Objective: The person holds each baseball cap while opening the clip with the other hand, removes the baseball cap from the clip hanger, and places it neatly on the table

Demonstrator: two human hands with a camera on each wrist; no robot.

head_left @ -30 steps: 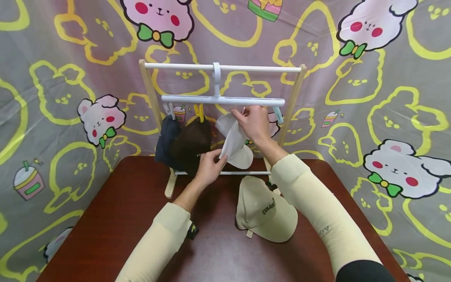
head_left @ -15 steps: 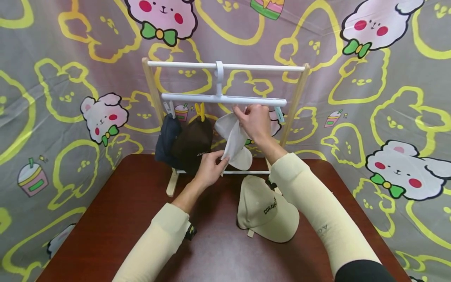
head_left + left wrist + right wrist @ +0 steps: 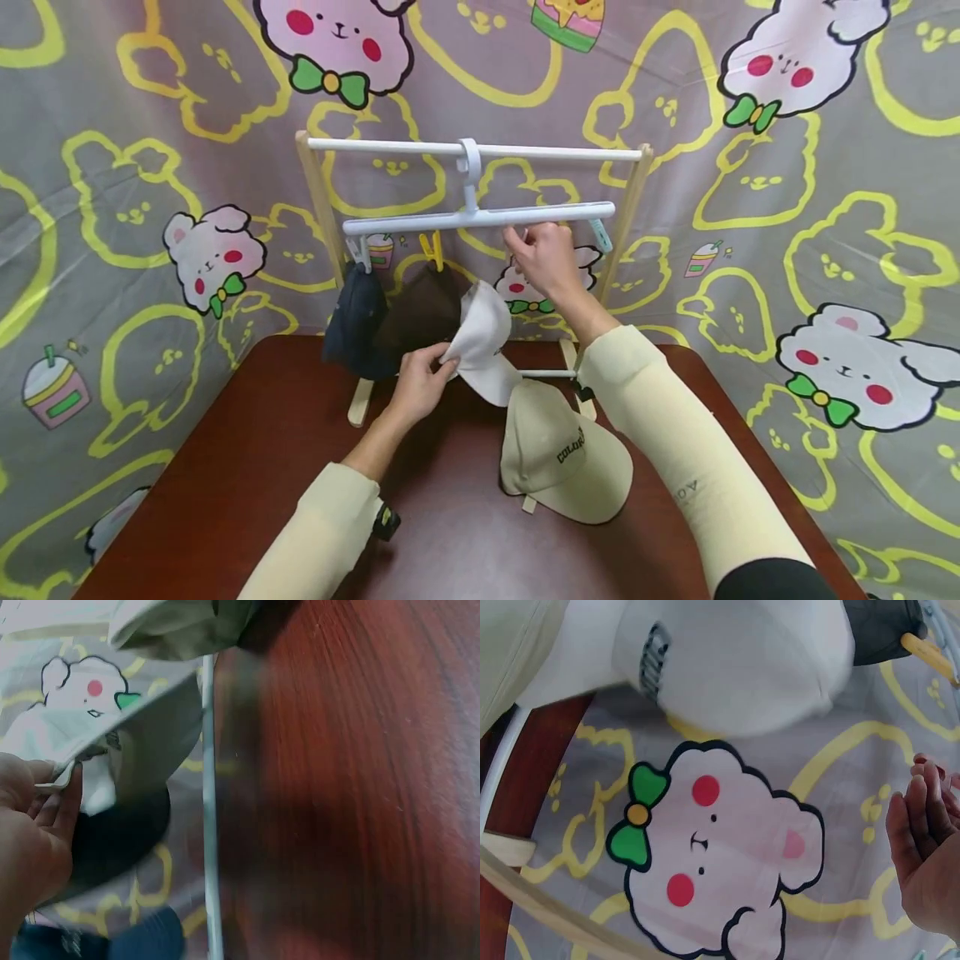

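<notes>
Below the hanger (image 3: 480, 217) | left grip (image 3: 422, 382): pinching white cap (image 3: 483, 327) | right grip (image 3: 549, 258): can't tell | clips (image 3: 437, 257) hold dark caps (image 3: 356, 321)

On the beige cap (image 3: 551, 454) you can read "COLOR", its ending unclear; behind that cap, the white cap (image 3: 483, 337) bears blurred lettering (image 3: 655, 661); right of the beige cap, your sleeve (image 3: 667, 417) shows illegible print (image 3: 686, 490).

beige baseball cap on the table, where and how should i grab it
Probably the brim, pinched at its outer edge from the person's near right side: it juts out that way, away from the rack, whereas the crown is broad and rounded.
</notes>
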